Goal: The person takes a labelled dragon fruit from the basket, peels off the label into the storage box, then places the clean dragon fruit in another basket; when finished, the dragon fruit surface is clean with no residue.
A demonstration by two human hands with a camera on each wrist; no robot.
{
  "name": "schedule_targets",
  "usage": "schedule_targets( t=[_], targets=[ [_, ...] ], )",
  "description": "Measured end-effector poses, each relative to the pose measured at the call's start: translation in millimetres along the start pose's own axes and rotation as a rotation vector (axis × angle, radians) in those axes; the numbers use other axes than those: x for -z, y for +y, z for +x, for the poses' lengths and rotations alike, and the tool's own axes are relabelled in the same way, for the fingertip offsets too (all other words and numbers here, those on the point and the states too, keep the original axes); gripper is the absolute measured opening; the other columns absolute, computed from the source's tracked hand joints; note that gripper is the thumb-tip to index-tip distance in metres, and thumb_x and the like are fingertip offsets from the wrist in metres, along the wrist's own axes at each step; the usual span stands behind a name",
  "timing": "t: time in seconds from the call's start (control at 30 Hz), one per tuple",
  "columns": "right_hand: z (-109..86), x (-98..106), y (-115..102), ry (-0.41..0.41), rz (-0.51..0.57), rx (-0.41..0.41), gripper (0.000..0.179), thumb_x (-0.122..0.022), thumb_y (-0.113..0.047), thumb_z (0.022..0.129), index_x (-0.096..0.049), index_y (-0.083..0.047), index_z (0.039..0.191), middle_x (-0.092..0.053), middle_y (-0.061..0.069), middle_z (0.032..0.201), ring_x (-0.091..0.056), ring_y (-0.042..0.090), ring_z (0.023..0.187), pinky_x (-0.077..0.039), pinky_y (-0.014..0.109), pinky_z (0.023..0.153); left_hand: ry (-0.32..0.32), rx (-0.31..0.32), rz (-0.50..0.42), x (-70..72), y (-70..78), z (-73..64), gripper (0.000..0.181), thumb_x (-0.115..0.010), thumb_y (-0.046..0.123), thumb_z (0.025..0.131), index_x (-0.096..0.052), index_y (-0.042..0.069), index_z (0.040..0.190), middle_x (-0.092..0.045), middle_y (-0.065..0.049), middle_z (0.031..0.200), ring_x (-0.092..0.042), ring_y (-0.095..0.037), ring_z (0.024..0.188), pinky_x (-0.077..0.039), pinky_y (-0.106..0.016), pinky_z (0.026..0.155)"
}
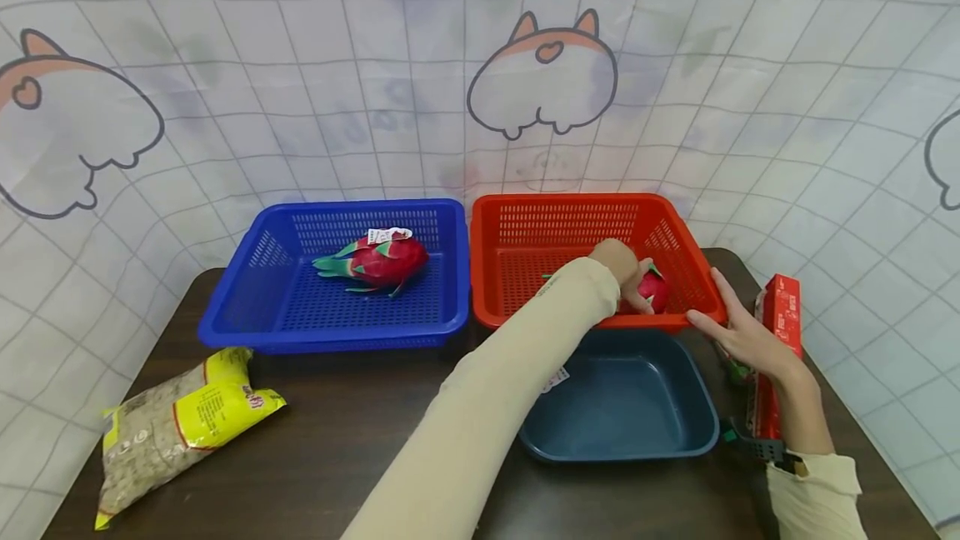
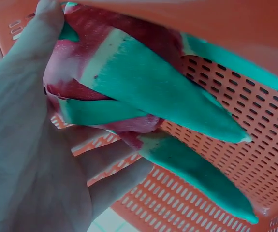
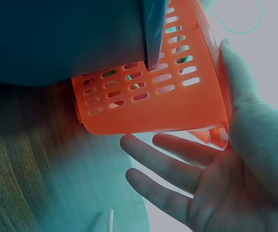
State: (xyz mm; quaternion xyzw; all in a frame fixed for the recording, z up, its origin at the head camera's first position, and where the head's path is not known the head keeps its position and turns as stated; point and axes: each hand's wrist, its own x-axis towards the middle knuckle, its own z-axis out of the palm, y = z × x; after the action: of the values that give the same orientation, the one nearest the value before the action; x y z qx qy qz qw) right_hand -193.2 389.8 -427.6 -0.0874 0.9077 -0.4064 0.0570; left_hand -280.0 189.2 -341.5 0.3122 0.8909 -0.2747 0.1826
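One bag [image 1: 187, 432] w/ yellow label lies far L on the table [image 1: 337, 440], just in front of your blue basket [image 1: 232, 307], which holds a tagged dragon fruit [image 1: 386, 261]. Next, the red basket [image 1: 510, 261]: inside, nr its R front corner, your L hand [image 2: 32, 130] has thumb & fingers curled round the 2nd fruit [image 1: 655, 290]. Dark tub [image 1: 615, 407] sits just in front. Your R hand [image 1: 750, 340], fingers spread, touches that basket's R front corner; red box [image 1: 783, 307] beside it.

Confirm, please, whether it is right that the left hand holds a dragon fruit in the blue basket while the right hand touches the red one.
The blue basket is wrong: the head view shows the left hand holding a dragon fruit in the red basket.
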Motion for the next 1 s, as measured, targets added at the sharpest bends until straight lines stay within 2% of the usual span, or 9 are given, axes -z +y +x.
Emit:
schedule_targets(
  t=[0.13,0.27,0.4,0.5,0.57,0.7,0.83,0.9,1.0],
  targets=[
    [1.3,-1.5,-1.4,0.000,0.000,0.004,0.090,-0.052,-0.035,0.098,0.017,-0.020,0.154,-0.025,0.029,0.152,-0.037,0.044,0.128,-0.049,0.061,0.094,-0.024,0.006,0.021,1.3,-2.2,-5.6,0.096,-0.032,0.080,0.085,0.008,0.028,0.156,-0.058,0.014,0.110,-0.048,0.000,0.079,-0.042,-0.014,0.068],
    [2.1,-1.6,-0.1,-0.001,0.007,0.008,0.090,-0.052,-0.034,0.098,0.017,-0.021,0.155,-0.028,0.028,0.151,-0.038,0.041,0.127,-0.052,0.057,0.092,-0.034,0.012,-0.111,0.0,-9.2,-11.2,0.101,-0.040,0.077,0.085,0.011,0.027,0.156,-0.042,0.015,0.148,-0.048,0.001,0.115,-0.042,-0.013,0.096],
    [1.9,-1.1,0.8,-0.003,-0.001,0.006,0.090,-0.052,-0.034,0.099,0.017,-0.021,0.155,-0.029,0.028,0.151,-0.039,0.041,0.127,-0.050,0.059,0.093,0.131,-0.078,-0.119,-8.9,-19.1,-14.3,0.096,-0.044,0.071,0.087,0.004,0.026,0.157,-0.042,0.015,0.151,-0.054,-0.003,0.119,-0.044,-0.015,0.098],
    [1.9,-0.2,0.6,-0.004,-0.011,0.006,0.090,-0.052,-0.034,0.098,0.018,-0.020,0.154,-0.029,0.029,0.151,-0.039,0.042,0.127,-0.049,0.061,0.093,0.233,-0.153,0.002,-13.1,-24.0,-17.0,0.089,-0.038,0.070,0.090,0.000,0.026,0.157,-0.031,0.012,0.158,-0.040,-0.008,0.140,-0.038,-0.022,0.111],
    [2.9,1.0,-0.3,-0.004,-0.018,0.009,0.091,-0.052,-0.034,0.098,0.018,-0.020,0.154,-0.028,0.029,0.151,-0.038,0.043,0.127,-0.050,0.060,0.093,0.226,-0.171,0.033,-13.0,-26.5,-19.0,0.087,-0.034,0.071,0.090,0.003,0.028,0.157,-0.017,0.012,0.163,-0.024,-0.010,0.149,-0.030,-0.027,0.118],
    [5.2,1.3,0.5,-0.001,-0.022,0.016,0.091,-0.053,-0.034,0.098,0.018,-0.022,0.154,-0.027,0.029,0.151,-0.037,0.043,0.127,-0.050,0.061,0.092,0.230,-0.174,0.058,-13.9,-29.0,-22.8,0.086,-0.029,0.074,0.090,0.004,0.030,0.157,-0.008,0.011,0.164,-0.014,-0.013,0.152,-0.022,-0.033,0.123],
    [7.3,-0.6,2.6,-0.006,-0.026,0.015,0.091,-0.052,-0.033,0.098,0.018,-0.019,0.154,-0.026,0.030,0.152,-0.037,0.043,0.127,-0.049,0.061,0.094,0.417,-0.169,0.085,-22.5,-32.3,-29.4,0.078,-0.025,0.070,0.094,-0.012,0.026,0.157,-0.019,0.006,0.163,-0.020,-0.016,0.151,-0.022,-0.039,0.123],
    [6.7,-0.8,3.3,-0.001,-0.036,0.013,0.091,-0.052,-0.033,0.098,0.018,-0.018,0.154,-0.027,0.030,0.151,-0.038,0.042,0.126,-0.054,0.051,0.093,0.496,-0.162,0.053,-30.2,-34.3,-34.1,0.076,-0.024,0.069,0.095,-0.017,0.025,0.156,-0.022,0.003,0.162,-0.021,-0.019,0.151,-0.021,-0.042,0.123],
    [4.6,0.6,3.2,0.007,-0.049,0.013,0.089,-0.051,-0.032,0.099,0.016,-0.015,0.155,-0.028,0.031,0.149,-0.039,0.042,0.124,-0.058,0.034,0.085,0.510,-0.141,-0.009,-43.2,-40.2,-43.7,0.077,-0.025,0.070,0.094,-0.016,0.027,0.156,-0.019,0.002,0.163,-0.017,-0.022,0.152,-0.018,-0.044,0.124]
  ],
)
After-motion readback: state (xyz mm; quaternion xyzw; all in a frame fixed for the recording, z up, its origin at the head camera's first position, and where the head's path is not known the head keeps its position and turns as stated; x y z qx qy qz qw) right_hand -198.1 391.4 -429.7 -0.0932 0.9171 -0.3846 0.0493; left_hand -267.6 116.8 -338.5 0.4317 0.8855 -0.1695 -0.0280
